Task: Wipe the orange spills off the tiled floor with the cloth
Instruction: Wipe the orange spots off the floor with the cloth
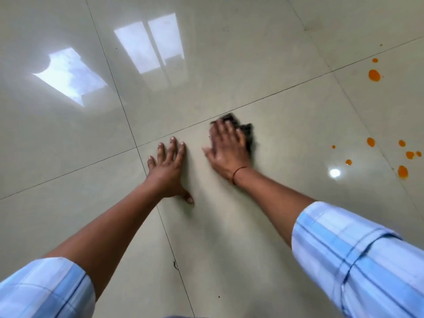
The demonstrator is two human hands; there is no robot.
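A dark cloth (249, 134) lies on the glossy beige tiled floor (229, 226), mostly covered by my right hand (226, 146), which presses flat on it with fingers spread and blurred. My left hand (168, 168) rests flat on the bare tile to its left, fingers apart, holding nothing. Orange spills lie to the right, apart from the cloth: a large drop (374, 75) and a small one (375, 60) far right, and a cluster of several drops nearer, among them one at the bottom right (402, 172) and one higher (370, 142).
Dark grout lines (128, 125) cross the floor under and beside my hands. Window reflections (149, 44) shine on the far tiles, and a bright light spot (335, 172) glints near the spill cluster. A small dark speck (175, 265) sits on a grout line.
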